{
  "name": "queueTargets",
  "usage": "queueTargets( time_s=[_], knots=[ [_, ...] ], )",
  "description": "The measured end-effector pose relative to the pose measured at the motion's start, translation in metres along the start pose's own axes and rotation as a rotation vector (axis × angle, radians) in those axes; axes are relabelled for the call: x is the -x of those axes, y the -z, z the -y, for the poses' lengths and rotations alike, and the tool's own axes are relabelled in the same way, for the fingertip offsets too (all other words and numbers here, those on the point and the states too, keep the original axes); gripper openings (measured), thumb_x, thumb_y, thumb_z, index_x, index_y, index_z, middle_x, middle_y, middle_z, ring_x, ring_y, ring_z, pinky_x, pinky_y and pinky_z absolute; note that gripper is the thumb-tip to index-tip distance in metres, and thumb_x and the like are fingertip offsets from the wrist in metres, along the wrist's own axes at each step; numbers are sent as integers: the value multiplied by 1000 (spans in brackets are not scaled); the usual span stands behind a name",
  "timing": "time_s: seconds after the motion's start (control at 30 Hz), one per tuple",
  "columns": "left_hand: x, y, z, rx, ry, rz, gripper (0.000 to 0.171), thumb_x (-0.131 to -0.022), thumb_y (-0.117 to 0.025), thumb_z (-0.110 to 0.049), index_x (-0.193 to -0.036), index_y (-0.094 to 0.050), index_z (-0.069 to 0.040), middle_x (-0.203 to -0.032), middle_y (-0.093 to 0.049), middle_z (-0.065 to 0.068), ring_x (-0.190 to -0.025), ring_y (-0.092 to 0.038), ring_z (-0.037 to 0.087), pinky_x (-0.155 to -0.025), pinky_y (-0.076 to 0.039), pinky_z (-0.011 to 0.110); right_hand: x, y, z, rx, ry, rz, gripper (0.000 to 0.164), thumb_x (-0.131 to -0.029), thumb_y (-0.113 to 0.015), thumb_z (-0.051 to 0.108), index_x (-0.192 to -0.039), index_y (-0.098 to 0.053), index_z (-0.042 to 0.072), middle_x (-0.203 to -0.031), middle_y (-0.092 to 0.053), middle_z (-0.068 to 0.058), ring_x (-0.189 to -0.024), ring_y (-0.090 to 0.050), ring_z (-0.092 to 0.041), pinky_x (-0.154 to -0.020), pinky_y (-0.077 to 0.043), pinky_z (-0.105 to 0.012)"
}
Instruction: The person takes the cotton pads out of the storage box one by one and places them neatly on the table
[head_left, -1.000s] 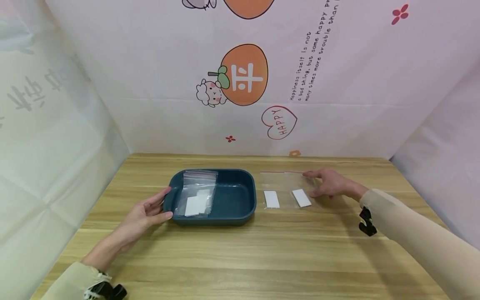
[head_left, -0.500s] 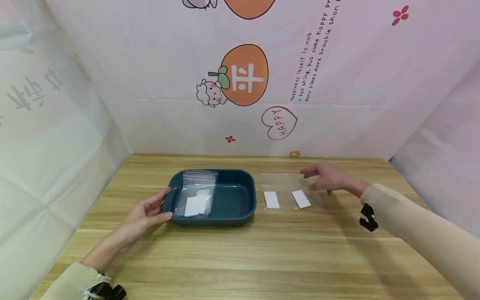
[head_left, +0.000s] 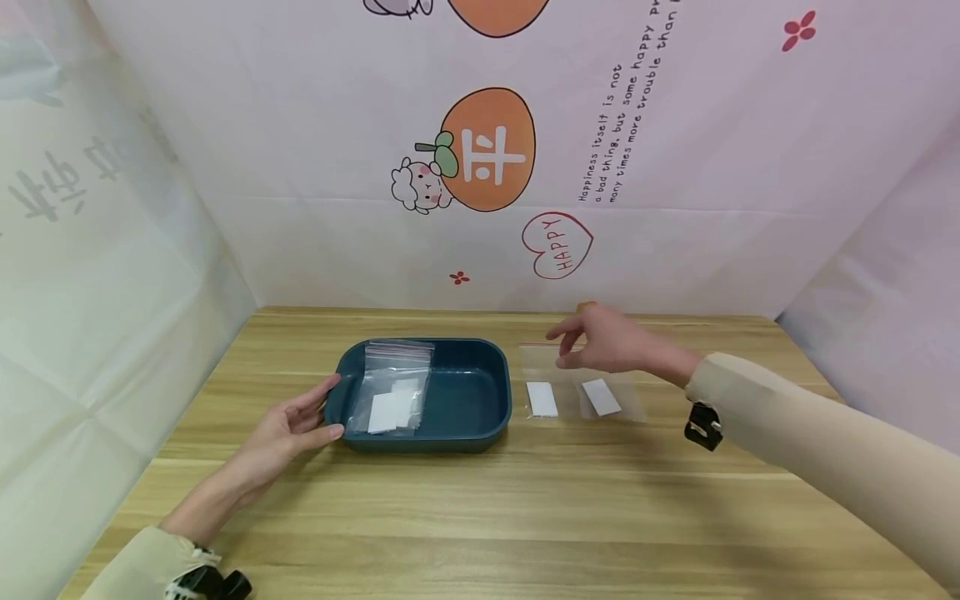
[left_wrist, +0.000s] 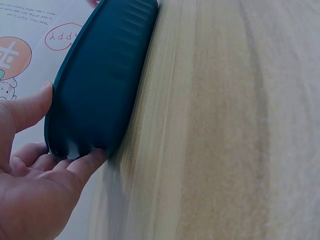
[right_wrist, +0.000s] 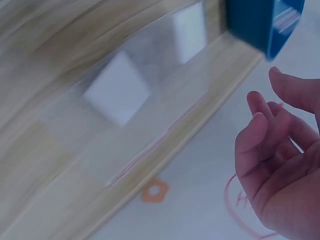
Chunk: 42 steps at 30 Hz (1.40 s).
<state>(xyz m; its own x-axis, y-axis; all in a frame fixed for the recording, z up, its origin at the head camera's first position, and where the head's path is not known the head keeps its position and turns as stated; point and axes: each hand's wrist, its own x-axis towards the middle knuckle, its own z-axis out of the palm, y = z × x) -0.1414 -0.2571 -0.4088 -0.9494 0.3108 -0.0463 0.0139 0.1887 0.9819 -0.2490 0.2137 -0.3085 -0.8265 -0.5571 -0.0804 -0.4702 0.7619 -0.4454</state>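
A dark teal rectangular tray [head_left: 468, 400] stands on the table, with several clear zip bags [head_left: 397, 400] overlapping in its left half, white cards inside them. My left hand [head_left: 281, 433] holds the tray's left end; in the left wrist view its thumb [left_wrist: 35, 107] is at the rim and the fingers curl against the end wall. To the right of the tray lie two flat zip bags with red zip lines, each with a white card [head_left: 542, 399]. Above their zip edge hovers my right hand [head_left: 611, 340], fingers loosely bent, nothing between them in the right wrist view.
The wood-grain table [head_left: 480, 517] ends at the back against a white printed cloth [head_left: 315, 250]. More cloth hangs along the left [head_left: 112, 292] and right sides. Both sleeves carry a black wrist mount [head_left: 703, 427].
My right hand has left the right-hand bag's zip edge and moved up and leftward above the bags. My left hand and the tray stay in place.
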Motion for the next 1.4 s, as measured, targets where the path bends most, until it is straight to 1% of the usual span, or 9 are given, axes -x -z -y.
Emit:
queueTargets(
  time_s=[0.07,0.23,0.3,0.47,0.57,0.7,0.87,1.13,1.4],
  knots=[
    [0,0,0,1,0,0,84,-101,-73,-14,-168,-23,-7,-172,-13,24,-152,-22,50,-99,-43,16,-5,-2,10,-6,20,-3,39,-92,-80,13,-129,-74,2,-95,-77,3,-78,-59,-17,-67,-48,-32],
    [0,0,0,8,0,3,84,-101,-73,-13,-168,-22,-6,-172,-12,24,-152,-22,49,-99,-43,15,-18,-9,34,-56,29,-21,40,-93,-81,15,-130,-74,3,-94,-77,3,-72,-57,-19,-59,-42,-31],
    [0,0,-1,10,-1,7,84,-102,-72,-13,-168,-22,-6,-172,-12,24,-152,-22,48,-99,-43,15,-24,-13,44,-69,33,-30,40,-93,-82,17,-130,-75,3,-94,-77,1,-80,-59,-21,-60,-43,-30],
    [-1,0,-2,5,0,10,84,-102,-73,-15,-168,-22,-7,-172,-13,23,-152,-22,48,-100,-43,16,-37,-24,65,-100,54,-35,33,-93,-84,22,-121,-79,5,-114,-77,-7,-104,-62,-25,-66,-50,-30],
    [-1,0,-3,12,-1,9,84,-102,-73,-15,-168,-22,-7,-172,-13,24,-152,-23,48,-100,-44,16,-46,-30,75,-127,68,-26,37,-93,-84,23,-125,-78,5,-118,-76,-10,-87,-62,-27,-62,-48,-29],
    [-1,0,-2,20,-6,9,84,-101,-73,-13,-168,-22,-6,-172,-13,24,-152,-24,47,-99,-44,17,-58,-41,83,-144,86,-9,47,-94,-83,23,-135,-72,5,-115,-74,-13,-70,-59,-23,-62,-48,-28],
    [-1,0,-1,24,-9,11,84,-101,-73,-11,-168,-22,-6,-171,-14,25,-151,-27,47,-99,-46,18,-69,-55,93,-150,85,11,48,-94,-84,25,-136,-72,7,-122,-72,-16,-75,-63,-19,-70,-51,-30],
    [-2,0,0,20,-14,10,84,-101,-72,-11,-168,-22,-6,-172,-12,23,-152,-25,47,-100,-44,17,-86,-74,103,-130,91,17,47,-93,-84,30,-133,-74,8,-125,-73,-14,-114,-65,-24,-95,-53,-36],
    [-2,0,0,12,-3,5,84,-101,-73,-14,-168,-22,-7,-172,-13,22,-152,-23,48,-101,-43,18,-96,-87,107,-235,31,55,49,-93,-85,27,-135,-73,5,-126,-70,-17,-111,-61,-26,-95,-52,-37]
  ],
)
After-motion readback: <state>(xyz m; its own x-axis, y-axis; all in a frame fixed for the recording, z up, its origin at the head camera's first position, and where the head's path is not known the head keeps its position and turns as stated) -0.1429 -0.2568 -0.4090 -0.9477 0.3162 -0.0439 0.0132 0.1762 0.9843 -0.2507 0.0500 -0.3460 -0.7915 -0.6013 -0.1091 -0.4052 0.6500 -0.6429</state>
